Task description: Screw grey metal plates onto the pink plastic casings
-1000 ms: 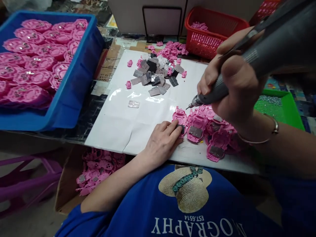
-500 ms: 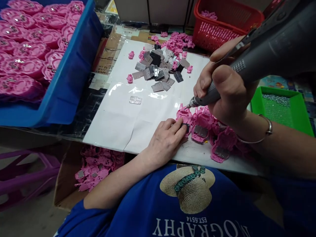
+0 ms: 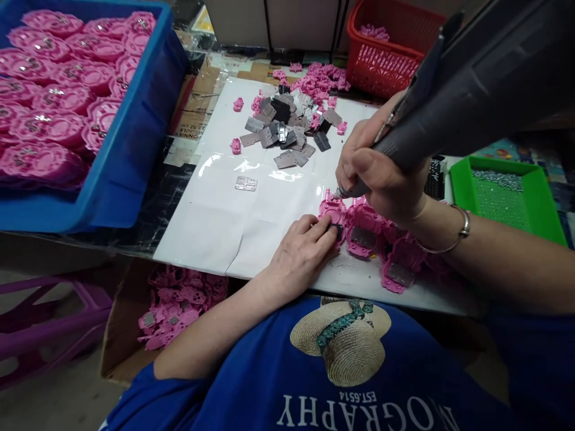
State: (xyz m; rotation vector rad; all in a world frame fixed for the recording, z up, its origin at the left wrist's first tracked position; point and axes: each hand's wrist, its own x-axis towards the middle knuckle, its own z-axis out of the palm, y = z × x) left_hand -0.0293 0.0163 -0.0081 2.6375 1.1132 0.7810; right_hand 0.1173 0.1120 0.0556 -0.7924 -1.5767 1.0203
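Observation:
My right hand [image 3: 386, 167] is wrapped round a grey electric screwdriver [image 3: 442, 114], which slants down to the left. Its tip meets the upper part of a pink plastic housing [image 3: 331, 206] on the white work sheet. My left hand [image 3: 305, 248] holds that housing down, fingertips on its lower part beside a dark plate [image 3: 339, 231]. Touching it on the right is a second pink housing [image 3: 362, 218] with a grey metal plate in it. Another pink housing [image 3: 399, 269] lies further right, partly under my right forearm.
A pile of metal plates [image 3: 287, 129] and small pink parts [image 3: 321, 81] lies further back. One silver plate [image 3: 246, 183] lies apart. Around stand a blue crate [image 3: 153, 114] of pink housings, a red basket [image 3: 381, 69], a green screw tray [image 3: 534, 206] and, below, a cardboard box [image 3: 119, 335].
My right hand and the screwdriver have moved left and down, the tool now steeper with its tip deeper at the pink housing. My left hand stays in place on the housing.

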